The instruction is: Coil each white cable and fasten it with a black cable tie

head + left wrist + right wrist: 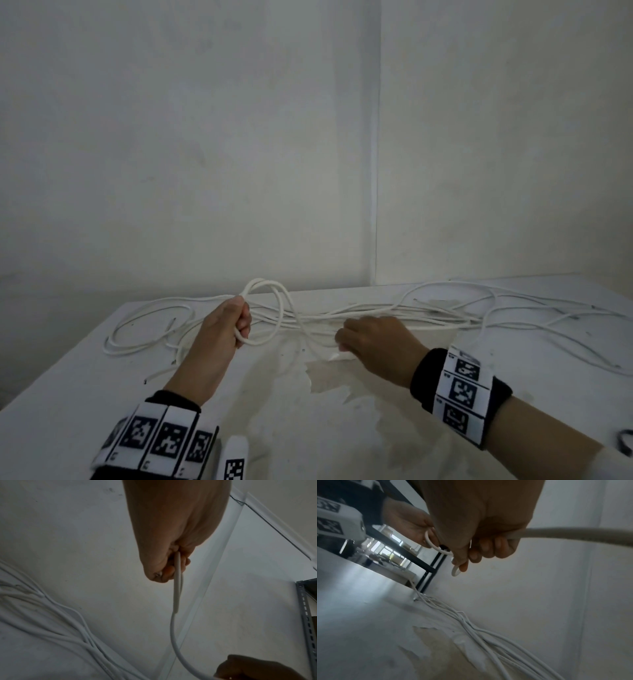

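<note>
Several loose white cables point(428, 317) sprawl across the far half of the white table point(102, 394). My left hand point(239, 320) grips a few raised loops of one white cable point(261, 281), held just above the table left of centre. In the left wrist view, this cable point(177, 588) leaves my left hand point(169, 568) and curves down to my right hand point(248, 669). My right hand point(356, 337) hovers low at centre, fingers curled round the same cable. The right wrist view has that strand point(573, 532) running through my right hand point(477, 550).
A wall stands close behind the table's far edge. The tabletop has a peeled brownish patch point(329, 377) just in front of my right hand. A small dark curved object point(625, 442) lies at the right frame edge. Black shelving point(426, 566) stands beyond the table's left end.
</note>
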Available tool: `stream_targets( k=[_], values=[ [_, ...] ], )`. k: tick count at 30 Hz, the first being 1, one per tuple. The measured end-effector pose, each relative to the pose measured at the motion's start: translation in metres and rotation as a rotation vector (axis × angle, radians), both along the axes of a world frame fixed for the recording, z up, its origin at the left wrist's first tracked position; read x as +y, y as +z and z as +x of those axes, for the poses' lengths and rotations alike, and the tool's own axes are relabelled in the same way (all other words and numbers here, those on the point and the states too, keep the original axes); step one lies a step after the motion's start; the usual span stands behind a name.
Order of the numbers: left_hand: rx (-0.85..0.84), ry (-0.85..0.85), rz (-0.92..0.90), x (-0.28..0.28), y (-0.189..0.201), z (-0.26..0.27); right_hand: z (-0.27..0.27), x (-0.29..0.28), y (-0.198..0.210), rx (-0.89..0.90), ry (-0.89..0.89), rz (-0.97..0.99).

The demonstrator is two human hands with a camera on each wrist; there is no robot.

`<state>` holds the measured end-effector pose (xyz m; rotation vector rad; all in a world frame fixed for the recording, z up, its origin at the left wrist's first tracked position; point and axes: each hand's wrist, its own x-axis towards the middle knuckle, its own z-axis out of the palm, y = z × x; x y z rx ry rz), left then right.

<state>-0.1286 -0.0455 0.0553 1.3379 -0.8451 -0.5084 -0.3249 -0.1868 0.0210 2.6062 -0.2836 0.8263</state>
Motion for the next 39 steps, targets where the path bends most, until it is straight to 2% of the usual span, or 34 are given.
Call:
stream_targets(
  k=[8,11,16,19,21,23,27,30,34,39],
  values=[
    [-0.162,-0.032,0.111,-0.010,0.000,-0.022,0.011,0.035,0.011,-0.048,0.156,0.056],
    [-0.124,-0.166,0.145,-0.010,0.000,-0.038,0.014,0.042,0.017,-0.085,0.196,0.082],
    [-0.161,-0.279,0.197,-0.008,0.004,-0.058,0.018,0.044,0.024,-0.190,0.253,0.283],
    [-0.182,-0.330,0.253,-0.007,0.006,-0.064,0.017,0.048,0.032,-0.238,0.261,0.491],
    [-0.134,-0.386,0.275,-0.007,0.009,-0.068,0.016,0.044,0.038,-0.207,0.253,0.623],
    [0.008,-0.415,0.268,-0.007,0.011,-0.070,0.013,0.037,0.042,-0.247,0.251,0.692],
    [0.148,-0.413,0.275,-0.007,0.013,-0.071,0.012,0.019,0.042,-0.396,0.322,0.655],
    [0.181,-0.412,0.256,-0.009,0.014,-0.073,0.014,0.017,0.041,-0.365,0.312,0.641],
    [0.205,-0.407,0.218,-0.008,0.014,-0.075,0.009,0.017,0.045,-0.310,0.230,0.876],
    [0.102,-0.382,0.211,-0.007,0.018,-0.079,0.010,0.026,0.054,-0.318,0.237,1.081]
  ],
)
